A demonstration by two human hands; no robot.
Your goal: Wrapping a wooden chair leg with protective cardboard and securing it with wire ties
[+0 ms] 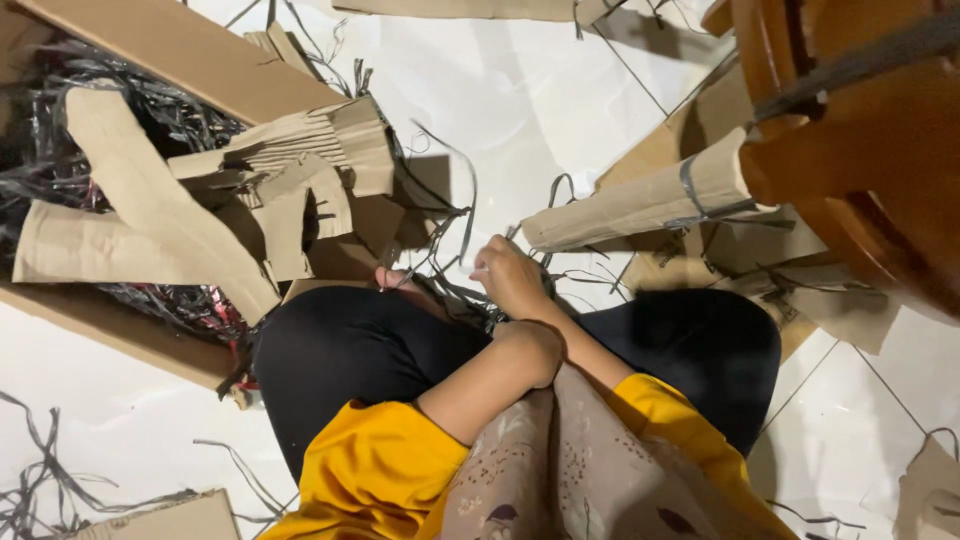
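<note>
Our right hand (510,275) pinches thin dark straps (455,290) just past our knee; the left hand (392,278) is mostly hidden behind the leg, so we can't tell its grip. Straps look light, limp and springy, likely to slip and tangle. We'd take them near the ends. Cardboard roll (640,205) lies just beyond the grip.

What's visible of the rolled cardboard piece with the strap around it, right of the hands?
The rolled cardboard piece is a tan, creased tube of brown cardboard, lying tilted, its right end higher. A dark grey strap rings it near that end, which meets the wooden furniture. It rests over flat cardboard sheets on the white tiled floor. Neither hand touches it.
</note>
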